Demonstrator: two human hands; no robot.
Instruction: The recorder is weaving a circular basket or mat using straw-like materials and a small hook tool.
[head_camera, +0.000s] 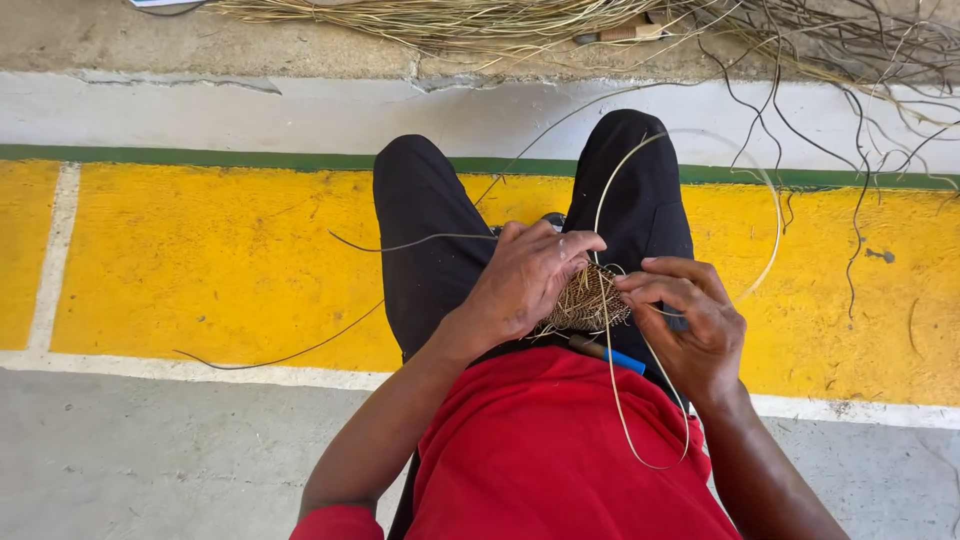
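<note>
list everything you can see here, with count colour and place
woven piece: one, tan, on the lap between both hands
long strand: one, pale, looping from the woven piece over the red shirt
blue-handled tool: one, on the lap under the woven piece
fibre bundle: one heap, straw-coloured, top on the concrete ledge
dark strands: several, top right
yellow floor band: one, under the legs
left hand: holds the woven piece
right hand: pinches the long strand

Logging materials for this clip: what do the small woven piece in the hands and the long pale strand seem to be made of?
The woven piece looks like dry plant fibre, tan and matt, interlaced in a tight open weave. The long strand seems to be the same kind of material: a thin, pale, springy strip that holds a wide loop. Reed, cane or grass cannot be told apart.
</note>
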